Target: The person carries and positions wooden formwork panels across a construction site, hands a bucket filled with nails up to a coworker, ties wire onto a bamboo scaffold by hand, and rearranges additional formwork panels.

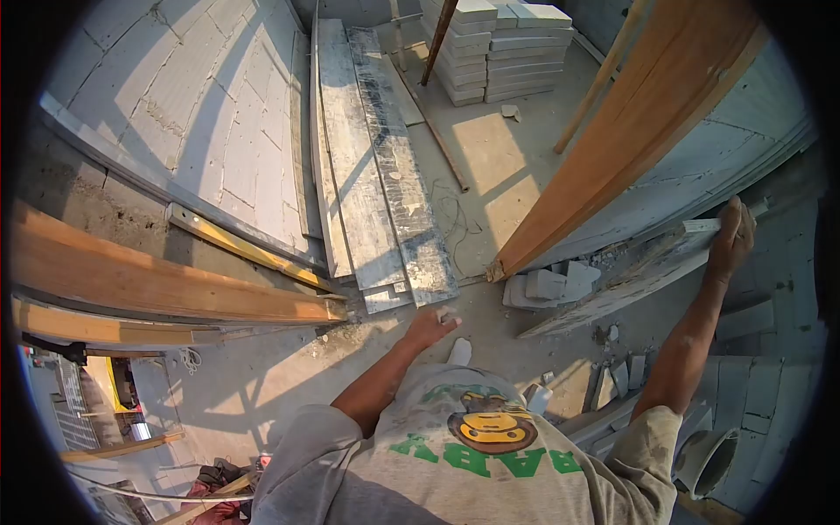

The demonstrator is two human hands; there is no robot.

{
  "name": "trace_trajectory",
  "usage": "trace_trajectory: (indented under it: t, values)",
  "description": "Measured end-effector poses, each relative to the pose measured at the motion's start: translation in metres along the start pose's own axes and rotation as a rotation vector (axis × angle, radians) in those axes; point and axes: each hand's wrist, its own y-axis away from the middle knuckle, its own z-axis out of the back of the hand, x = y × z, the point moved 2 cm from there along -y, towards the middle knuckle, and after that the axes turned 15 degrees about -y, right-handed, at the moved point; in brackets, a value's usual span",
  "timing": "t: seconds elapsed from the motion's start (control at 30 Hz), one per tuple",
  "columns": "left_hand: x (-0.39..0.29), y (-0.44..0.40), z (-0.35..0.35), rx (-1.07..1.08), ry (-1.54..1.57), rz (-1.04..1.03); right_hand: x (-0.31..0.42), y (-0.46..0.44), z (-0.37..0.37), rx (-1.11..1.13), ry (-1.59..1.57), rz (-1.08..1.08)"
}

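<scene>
My right hand (735, 234) is closed over the upper end of a long, grey-white board (639, 278) that stands tilted on its edge at the right. My left hand (431, 328) hangs in front of my body with its fingers curled. Whether something small is in it, I cannot make out. Just beyond that hand lie the near ends of long, worn boards (367, 166), smeared with grey and white, on the floor.
A wooden door frame rises on both sides, with a right post (630, 122) and a left post (175, 276). A yellow spirit level (245, 249) lies by the left wall. White blocks (529, 48) are stacked at the back. Broken block pieces (551, 284) lie beside the board.
</scene>
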Motion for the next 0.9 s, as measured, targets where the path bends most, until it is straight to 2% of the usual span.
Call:
trace_trajectory:
  t: [0.03, 0.13, 0.27, 0.37, 0.47, 0.63, 0.73, 0.83, 0.9]
  values:
    - [-0.008, 0.002, -0.002, 0.019, -0.006, -0.004, -0.012, 0.002, -0.011, -0.024, 0.064, -0.058]
    - [-0.014, 0.012, -0.007, 0.017, 0.067, -0.020, -0.025, 0.004, -0.042, -0.022, 0.233, 0.177]
    - [0.009, 0.033, -0.021, 0.038, 0.056, 0.065, -0.036, 0.030, -0.079, -0.015, -0.028, -0.023]
    - [0.032, 0.048, -0.021, 0.015, 0.004, 0.170, -0.041, 0.046, -0.093, -0.090, -0.036, -0.033]
    - [0.048, 0.059, -0.013, -0.071, 0.013, 0.181, -0.037, 0.058, -0.097, -0.116, -0.116, -0.187]
    - [0.064, 0.062, -0.006, -0.077, 0.085, 0.266, -0.046, 0.086, -0.100, -0.152, -0.221, -0.413]
    - [0.069, 0.058, -0.003, -0.112, 0.139, 0.241, -0.050, 0.113, -0.104, -0.186, -0.139, -0.504]
    - [0.073, 0.065, 0.001, -0.115, 0.196, 0.226, -0.015, 0.146, -0.119, -0.218, -0.128, -0.683]
    - [0.088, 0.073, 0.007, -0.129, 0.233, 0.217, -0.013, 0.176, -0.131, -0.221, -0.043, -0.714]
